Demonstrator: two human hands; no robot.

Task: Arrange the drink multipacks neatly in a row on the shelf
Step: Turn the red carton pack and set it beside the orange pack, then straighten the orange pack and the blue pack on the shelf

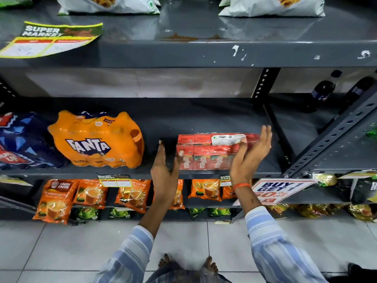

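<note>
A red shrink-wrapped multipack of juice cartons [206,152] stands at the front of the dark grey middle shelf [204,115]. My left hand [165,170] is at its left end, thumb touching the wrap, fingers spread. My right hand [251,154] lies against its right end, fingers straight and apart. Neither hand is closed around the pack. To the left, with a gap between, stands an orange Fanta multipack [95,139], and beside that a blue multipack [24,141] partly cut off by the frame edge.
The shelf's back and right part is bare up to a perforated upright [263,84]. Dark bottles [324,90] stand in the adjacent bay. Orange tea pouches [130,193] hang below, and a "Buy 1 Get 1" sign [273,190] juts out at the lower right. Snack bags [110,5] lie above.
</note>
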